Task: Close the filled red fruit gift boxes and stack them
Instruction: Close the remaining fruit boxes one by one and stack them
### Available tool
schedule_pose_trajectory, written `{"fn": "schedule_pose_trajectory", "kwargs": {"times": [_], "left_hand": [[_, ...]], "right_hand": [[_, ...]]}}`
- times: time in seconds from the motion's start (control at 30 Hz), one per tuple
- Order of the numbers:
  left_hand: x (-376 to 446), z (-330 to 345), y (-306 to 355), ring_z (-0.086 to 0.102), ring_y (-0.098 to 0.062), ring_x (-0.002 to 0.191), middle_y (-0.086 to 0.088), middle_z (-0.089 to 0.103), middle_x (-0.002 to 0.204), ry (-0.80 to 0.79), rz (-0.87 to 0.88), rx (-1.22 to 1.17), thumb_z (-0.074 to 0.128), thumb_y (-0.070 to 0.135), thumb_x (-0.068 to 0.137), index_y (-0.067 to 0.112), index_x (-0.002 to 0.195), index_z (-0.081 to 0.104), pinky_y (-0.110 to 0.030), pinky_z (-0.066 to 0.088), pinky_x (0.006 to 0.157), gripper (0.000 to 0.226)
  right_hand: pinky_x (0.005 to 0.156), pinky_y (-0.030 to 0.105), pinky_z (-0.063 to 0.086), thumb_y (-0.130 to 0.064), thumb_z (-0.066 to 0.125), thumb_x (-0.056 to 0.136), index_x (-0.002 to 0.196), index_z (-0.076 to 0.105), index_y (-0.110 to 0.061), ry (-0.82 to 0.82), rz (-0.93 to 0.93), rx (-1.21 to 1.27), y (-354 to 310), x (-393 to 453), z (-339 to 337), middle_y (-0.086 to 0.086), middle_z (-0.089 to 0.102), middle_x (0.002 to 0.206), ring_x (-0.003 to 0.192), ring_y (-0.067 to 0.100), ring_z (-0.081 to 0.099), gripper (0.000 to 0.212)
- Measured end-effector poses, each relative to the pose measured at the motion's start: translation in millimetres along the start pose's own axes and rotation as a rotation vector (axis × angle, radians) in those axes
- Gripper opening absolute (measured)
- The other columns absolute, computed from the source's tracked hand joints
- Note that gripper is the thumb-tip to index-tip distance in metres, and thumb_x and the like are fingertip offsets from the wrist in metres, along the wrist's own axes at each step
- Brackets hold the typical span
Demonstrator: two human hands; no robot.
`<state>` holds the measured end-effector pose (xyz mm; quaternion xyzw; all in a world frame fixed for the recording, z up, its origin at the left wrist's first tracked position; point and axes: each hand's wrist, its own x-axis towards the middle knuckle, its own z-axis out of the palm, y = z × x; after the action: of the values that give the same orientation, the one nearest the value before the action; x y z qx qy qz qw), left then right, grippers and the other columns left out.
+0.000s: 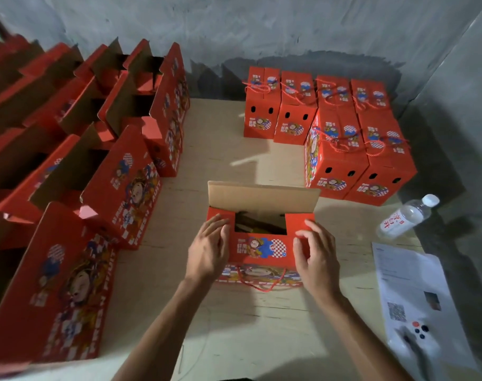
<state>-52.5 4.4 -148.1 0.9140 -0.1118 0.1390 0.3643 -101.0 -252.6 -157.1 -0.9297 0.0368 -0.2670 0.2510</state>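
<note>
A red fruit gift box (261,250) stands in front of me on the wooden surface, its top partly folded. The far brown flap (261,195) stands upright and dark contents show through the gap. My left hand (208,250) presses on the box's left top flap. My right hand (315,253) holds the right top flap, fingers curled over its edge. A red rope handle (261,287) hangs at the box's near side. Closed red boxes (341,158) are stacked at the back right, some two high.
Rows of open red boxes (119,182) with raised flaps fill the left side. At the right lie a water bottle (407,215), a printed sheet (415,301) and a small white controller (418,335). A grey wall runs behind.
</note>
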Motion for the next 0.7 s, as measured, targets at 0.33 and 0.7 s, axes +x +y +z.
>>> {"fn": "schedule_pose_trajectory", "kwargs": {"times": [0.33, 0.7], "left_hand": [[-5.6, 6.6, -7.0, 0.067, -0.018, 0.110, -0.001, 0.074, 0.113, 0.096, 0.142, 0.122, 0.062, 0.031, 0.099, 0.012, 0.106, 0.074, -0.049, 0.047, 0.107, 0.024], [2.9, -0.1, 9.8, 0.042, -0.020, 0.132, -0.002, 0.052, 0.143, -0.011, -0.153, 0.031, 0.056, 0.032, 0.102, 0.012, 0.136, 0.052, -0.042, 0.051, 0.095, 0.040]], "right_hand": [[0.071, 0.025, 0.050, -0.042, 0.062, 0.097, 0.118, 0.064, -0.017, -0.151, 0.246, 0.142, 9.5, 56.8, -24.0, 0.000, 0.067, 0.121, 0.097, 0.015, 0.067, 0.033], [0.060, 0.019, 0.041, -0.048, 0.049, 0.104, 0.117, 0.055, -0.020, -0.229, 0.063, 0.138, 4.6, 106.2, -14.5, -0.004, 0.067, 0.111, 0.083, 0.011, 0.062, 0.032]]}}
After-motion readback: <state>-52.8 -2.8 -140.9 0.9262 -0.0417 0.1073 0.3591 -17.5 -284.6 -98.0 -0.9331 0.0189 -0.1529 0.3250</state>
